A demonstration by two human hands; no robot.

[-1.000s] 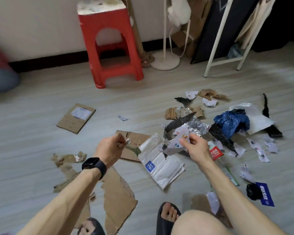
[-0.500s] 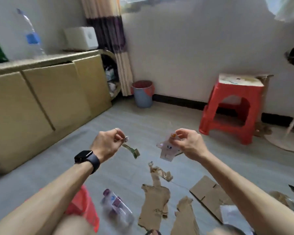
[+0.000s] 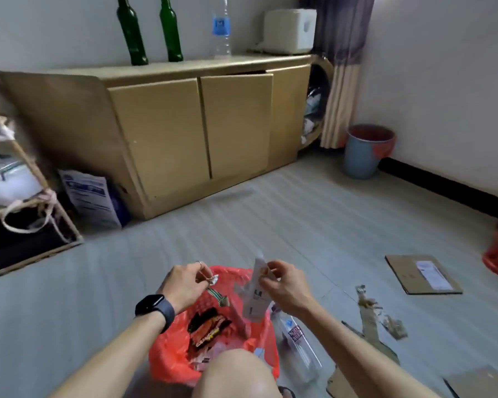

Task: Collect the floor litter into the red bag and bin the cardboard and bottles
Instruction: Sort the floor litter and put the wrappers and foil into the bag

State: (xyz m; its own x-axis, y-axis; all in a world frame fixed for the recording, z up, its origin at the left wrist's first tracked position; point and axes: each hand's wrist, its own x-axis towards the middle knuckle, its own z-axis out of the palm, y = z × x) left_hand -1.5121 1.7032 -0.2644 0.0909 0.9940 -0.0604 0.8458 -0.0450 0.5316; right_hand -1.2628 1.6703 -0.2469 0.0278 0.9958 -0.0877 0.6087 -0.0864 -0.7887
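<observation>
left hand [image 3: 181, 284] above the open red bag [image 3: 167, 354] on the floor, fingers pinching a crumpled foil scrap [image 3: 213, 280], right hand [image 3: 285, 285] pinching a white paper wrapper [image 3: 256, 297] over the bag, clear bottle [image 3: 296, 337] lying just beside it, flat cardboard [image 3: 408, 275] farther right

The red bag [image 3: 167, 357] sits open-mouthed on the floor, its thin plastic crumpled, with a black-and-red snack wrapper [image 3: 209, 328] and paler scraps inside. Over its mouth the left hand [image 3: 181, 285] pinches a foil scrap [image 3: 213, 280] with a green strip dangling from it. The right hand [image 3: 285, 285] pinches a white paper wrapper [image 3: 256, 297] that hangs upright. A clear plastic bottle [image 3: 296, 340] lies on its side just right of the bag. Torn cardboard strips [image 3: 371, 326] lie further right, and a flat cardboard sheet [image 3: 408, 277] with a white label lies beyond them. The blue bin [image 3: 357, 162], lined in red, stands upright well beyond the bag.
</observation>
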